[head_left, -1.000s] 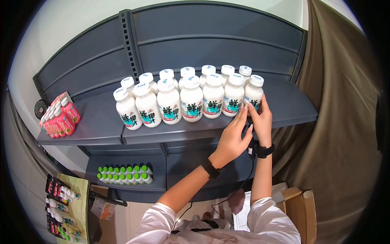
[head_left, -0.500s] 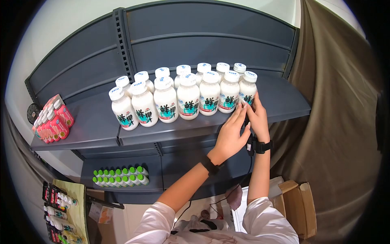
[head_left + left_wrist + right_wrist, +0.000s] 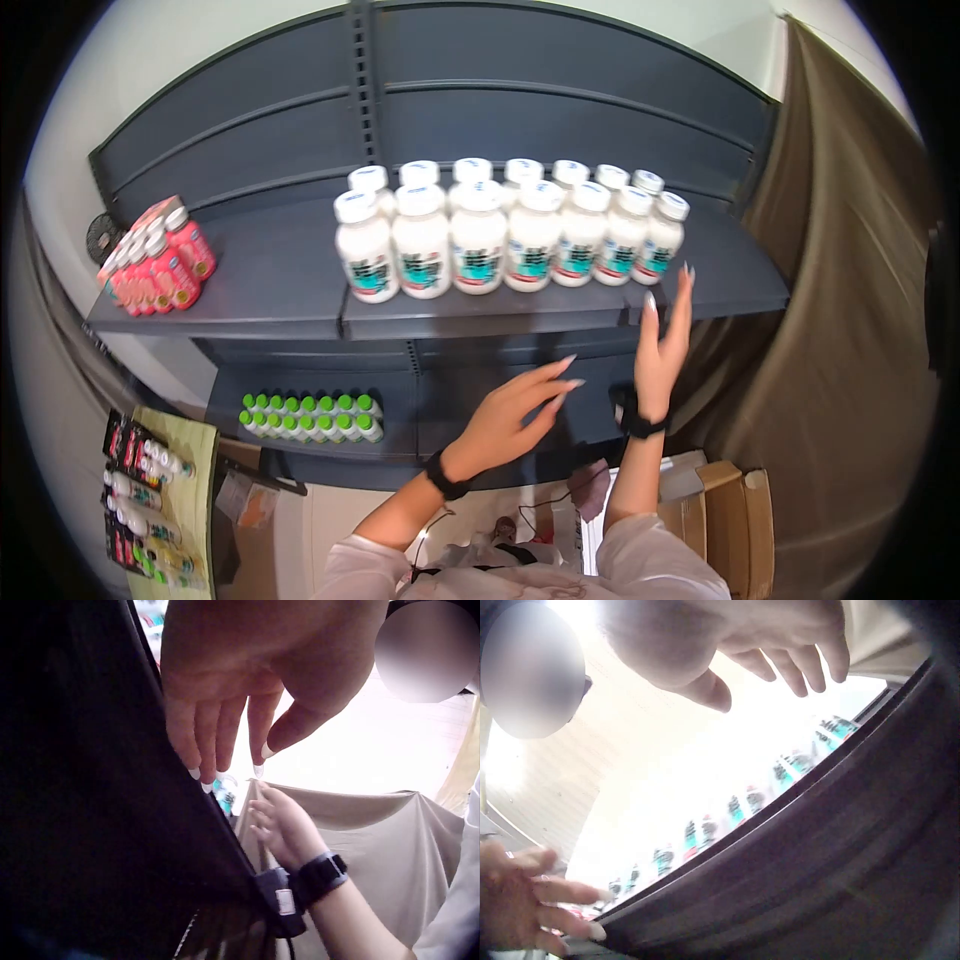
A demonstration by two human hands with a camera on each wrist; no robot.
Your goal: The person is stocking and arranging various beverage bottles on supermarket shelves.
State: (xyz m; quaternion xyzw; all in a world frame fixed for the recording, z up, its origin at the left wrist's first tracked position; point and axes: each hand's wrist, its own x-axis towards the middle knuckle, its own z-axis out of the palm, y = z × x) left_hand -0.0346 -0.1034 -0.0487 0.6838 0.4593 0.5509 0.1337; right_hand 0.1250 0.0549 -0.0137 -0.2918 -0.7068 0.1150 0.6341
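A: What are the surface and room like?
B: A dark grey metal shelf (image 3: 260, 265) bears two close rows of white-capped, milky-white bottles with teal-and-black labels (image 3: 530, 240), all upright. Behind those bottles rises a ribbed grey metal back panel (image 3: 570, 120).
A: And around them?
B: Left of the bottles stand pink bottles with pale caps (image 3: 165, 265). Below and to their left, small green-capped bottles (image 3: 312, 420) line a lower grey shelf (image 3: 455, 440). A draped brown cloth curtain (image 3: 830, 300) hangs to their right, with an upright brown cardboard box (image 3: 728, 520) below on that side.
A: The hands?
B: The right hand (image 3: 662, 362) points upward, fingers extended, near the bottles' right end but apart from them. The left hand (image 3: 508, 418) is lower, well in front of them, fingers loosely extended and slanting right.
A: Gripping anything?
B: Neither; both are unfurled and hold nothing.
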